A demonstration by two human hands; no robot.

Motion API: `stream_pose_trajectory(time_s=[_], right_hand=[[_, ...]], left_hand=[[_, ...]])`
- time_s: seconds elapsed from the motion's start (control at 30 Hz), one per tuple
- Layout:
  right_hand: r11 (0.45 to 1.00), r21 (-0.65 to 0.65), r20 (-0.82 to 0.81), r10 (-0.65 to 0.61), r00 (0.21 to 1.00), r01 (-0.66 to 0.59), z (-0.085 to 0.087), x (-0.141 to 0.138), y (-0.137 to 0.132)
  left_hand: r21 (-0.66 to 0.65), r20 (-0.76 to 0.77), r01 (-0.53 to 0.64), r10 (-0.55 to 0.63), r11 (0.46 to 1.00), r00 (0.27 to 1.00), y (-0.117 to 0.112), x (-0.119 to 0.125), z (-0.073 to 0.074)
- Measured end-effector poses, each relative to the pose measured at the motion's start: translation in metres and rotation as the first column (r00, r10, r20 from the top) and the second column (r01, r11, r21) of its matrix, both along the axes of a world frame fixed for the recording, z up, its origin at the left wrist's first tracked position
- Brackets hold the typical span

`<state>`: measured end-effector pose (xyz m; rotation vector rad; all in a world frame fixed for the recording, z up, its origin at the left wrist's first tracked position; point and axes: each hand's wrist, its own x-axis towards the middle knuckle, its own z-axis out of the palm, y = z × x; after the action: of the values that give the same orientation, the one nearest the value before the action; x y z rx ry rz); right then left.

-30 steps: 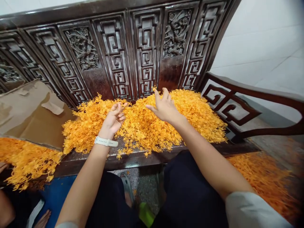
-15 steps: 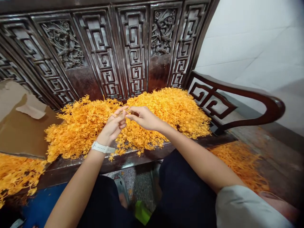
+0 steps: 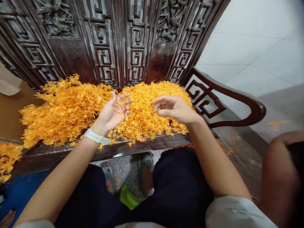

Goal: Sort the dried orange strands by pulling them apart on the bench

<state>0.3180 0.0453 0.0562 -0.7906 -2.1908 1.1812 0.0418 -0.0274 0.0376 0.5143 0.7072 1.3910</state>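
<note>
My left hand (image 3: pixel 116 110) is held palm up with its fingers spread, above the front of the bench where two heaps meet. A few thin orange plastic strands (image 3: pixel 121 109) lie across its palm and fingers. My right hand (image 3: pixel 174 109) hovers over the right heap of small orange plastic pieces (image 3: pixel 140 122), fingers loosely curved and thumb apart. Nothing shows between its fingers. To the left of my left hand lies a bushier heap of orange plastic sprigs (image 3: pixel 59 110). A pale watch band (image 3: pixel 96 136) circles my left wrist.
The dark carved wooden bench (image 3: pixel 147 146) bears both heaps, and its armrest (image 3: pixel 251 117) juts out at the right. A cardboard box (image 3: pixel 11 110) stands at the left edge. Below, a green object (image 3: pixel 128 198) lies between my feet. Another person's leg (image 3: pixel 275 171) is at the right.
My hands, together at the fingertips before, have come apart. The right hand has moved right and the left hand has opened palm up. The view has tilted down, and another person's leg shows more at the right.
</note>
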Motion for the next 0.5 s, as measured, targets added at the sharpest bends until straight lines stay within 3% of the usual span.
stream_pose_trajectory(time_s=[0.1, 0.2, 0.37, 0.43, 0.5], right_hand=[[0.983, -0.091, 0.035, 0.166, 0.986, -0.162, -0.018, -0.029, -0.011], [0.975, -0.088, 0.014, 0.206, 0.978, -0.204, -0.036, -0.049, -0.019], [0.924, -0.306, -0.091, 0.211, 0.973, -0.229, -0.046, -0.072, -0.030], [0.940, -0.236, -0.152, 0.216, 0.965, -0.247, -0.044, -0.079, -0.036], [0.980, -0.034, -0.182, 0.188, 0.965, -0.197, -0.039, -0.084, -0.043]], left_hand=[[0.049, 0.035, -0.087, 0.085, 0.995, 0.996, 0.001, 0.013, 0.005], [0.107, 0.103, -0.174, 0.163, 0.979, 0.981, 0.003, 0.017, 0.007], [0.059, 0.155, -0.167, 0.156, 0.984, 0.975, 0.001, 0.016, 0.010], [0.034, 0.149, -0.182, 0.175, 0.983, 0.973, 0.003, 0.013, 0.011], [0.006, 0.141, -0.216, 0.213, 0.976, 0.967, 0.007, 0.007, 0.009]])
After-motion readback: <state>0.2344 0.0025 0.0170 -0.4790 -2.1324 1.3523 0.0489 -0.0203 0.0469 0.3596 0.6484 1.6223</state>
